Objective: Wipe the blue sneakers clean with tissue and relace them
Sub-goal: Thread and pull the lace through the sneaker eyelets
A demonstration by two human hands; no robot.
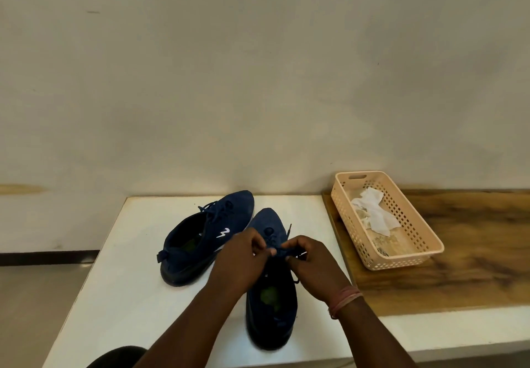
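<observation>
Two dark blue sneakers stand on a white table (114, 296). The left sneaker (200, 238) lies angled toward the back right, laced, with a white logo on its side. The right sneaker (271, 301) points away from me, its green insole showing. Over its tongue, my left hand (239, 261) and my right hand (311, 264) each pinch a part of its dark lace (279, 251). One lace end (289, 230) sticks up past the fingers. My hands hide the eyelets of the shoe's middle part.
A beige perforated plastic basket (413, 233) sits on a wooden board (473, 253) to the right, holding crumpled white tissue (372, 212). A plain wall rises right behind the table. The table's left edge drops to the floor. Something dark and rounded (117, 357) shows at the bottom edge.
</observation>
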